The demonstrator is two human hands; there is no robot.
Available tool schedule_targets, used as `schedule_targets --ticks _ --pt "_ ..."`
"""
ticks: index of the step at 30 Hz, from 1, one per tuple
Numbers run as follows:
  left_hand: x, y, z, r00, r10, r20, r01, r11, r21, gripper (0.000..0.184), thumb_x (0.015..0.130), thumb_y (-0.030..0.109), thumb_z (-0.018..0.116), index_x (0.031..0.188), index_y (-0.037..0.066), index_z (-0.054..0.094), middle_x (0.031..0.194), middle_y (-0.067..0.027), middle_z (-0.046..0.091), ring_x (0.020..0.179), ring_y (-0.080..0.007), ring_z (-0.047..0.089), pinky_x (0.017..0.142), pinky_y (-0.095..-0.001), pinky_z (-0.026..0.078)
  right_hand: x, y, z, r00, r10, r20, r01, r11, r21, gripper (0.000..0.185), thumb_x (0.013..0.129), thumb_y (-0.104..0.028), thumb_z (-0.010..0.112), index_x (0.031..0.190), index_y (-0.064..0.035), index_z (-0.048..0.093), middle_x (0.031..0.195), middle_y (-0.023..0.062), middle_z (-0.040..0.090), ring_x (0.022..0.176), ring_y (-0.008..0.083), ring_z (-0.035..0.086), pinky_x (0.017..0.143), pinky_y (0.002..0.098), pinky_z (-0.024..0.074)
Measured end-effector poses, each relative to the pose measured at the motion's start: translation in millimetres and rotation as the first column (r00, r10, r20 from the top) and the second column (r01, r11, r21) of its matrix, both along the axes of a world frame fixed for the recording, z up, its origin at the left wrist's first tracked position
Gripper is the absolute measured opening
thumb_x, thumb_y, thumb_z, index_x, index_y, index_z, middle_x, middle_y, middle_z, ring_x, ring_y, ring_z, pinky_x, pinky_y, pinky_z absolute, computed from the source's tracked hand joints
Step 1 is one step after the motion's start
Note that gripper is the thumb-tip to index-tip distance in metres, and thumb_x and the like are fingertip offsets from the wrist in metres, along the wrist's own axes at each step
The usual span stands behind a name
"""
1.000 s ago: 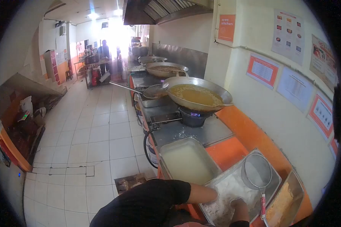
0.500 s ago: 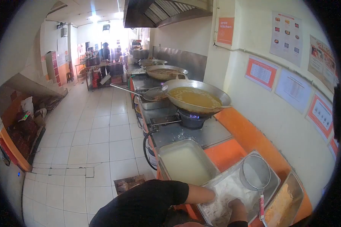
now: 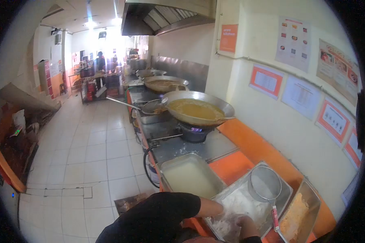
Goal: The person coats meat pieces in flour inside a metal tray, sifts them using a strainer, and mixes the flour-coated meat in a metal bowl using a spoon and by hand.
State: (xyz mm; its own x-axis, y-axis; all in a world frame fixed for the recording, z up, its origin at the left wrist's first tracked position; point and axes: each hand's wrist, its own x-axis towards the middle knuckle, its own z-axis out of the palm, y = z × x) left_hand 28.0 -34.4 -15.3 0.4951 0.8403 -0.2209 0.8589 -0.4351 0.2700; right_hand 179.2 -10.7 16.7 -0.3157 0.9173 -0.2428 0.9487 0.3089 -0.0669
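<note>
My left hand (image 3: 220, 210) reaches from a black sleeve into a metal tray (image 3: 286, 194) of white flour (image 3: 241, 202). Its fingers are sunk in the flour and hidden. My right hand (image 3: 246, 222) is bent down into the same flour, close to the left one, its fingertips covered. Whitish, flour-coated lumps lie between the hands, too blurred to name. A round mesh strainer (image 3: 265, 183) with a red and white handle rests across the tray's far right corner, beyond my right hand.
A tray of pale liquid (image 3: 192, 172) stands to the left, a tray of orange-yellow powder (image 3: 297, 210) to the right. Farther along, a large wok of oil (image 3: 196, 111) sits on a burner (image 3: 194, 133), near a long-handled skimmer (image 3: 153, 107). A person (image 3: 100, 61) stands far back.
The camera view has turned slightly, so the scene sits farther left. My right hand has shifted a little toward the left hand within the flour.
</note>
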Motion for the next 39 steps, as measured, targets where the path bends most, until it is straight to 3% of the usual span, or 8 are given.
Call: schedule_targets --ticks 22,39 --pt "14.0 4.1 1.4 0.998 -0.041 0.042 0.040 0.999 0.032 0.037 0.074 0.030 0.052 0.102 0.007 0.057 0.100 -0.0133 0.057 0.089 -0.0252 0.055 0.080 -0.0392 0.043 -6.0 -11.5 12.8 0.998 -0.048 -0.034 0.052 0.993 0.103 0.030 0.078 -0.024 0.046 0.103 -0.0101 0.056 0.104 0.0082 0.056 0.096 0.0218 0.052 0.084 0.0346 0.0411" --pt "-0.1 -4.4 7.3 0.996 -0.078 0.044 0.080 0.996 -0.036 0.038 0.075 0.032 0.051 0.104 0.007 0.057 0.101 -0.0130 0.057 0.089 -0.0245 0.055 0.080 -0.0379 0.042 51.8 -30.1 16.7 0.983 -0.183 -0.026 0.183 0.983 -0.024 0.031 0.077 -0.026 0.046 0.102 -0.0107 0.056 0.103 0.0085 0.056 0.096 0.0223 0.052 0.084 0.0353 0.0409"
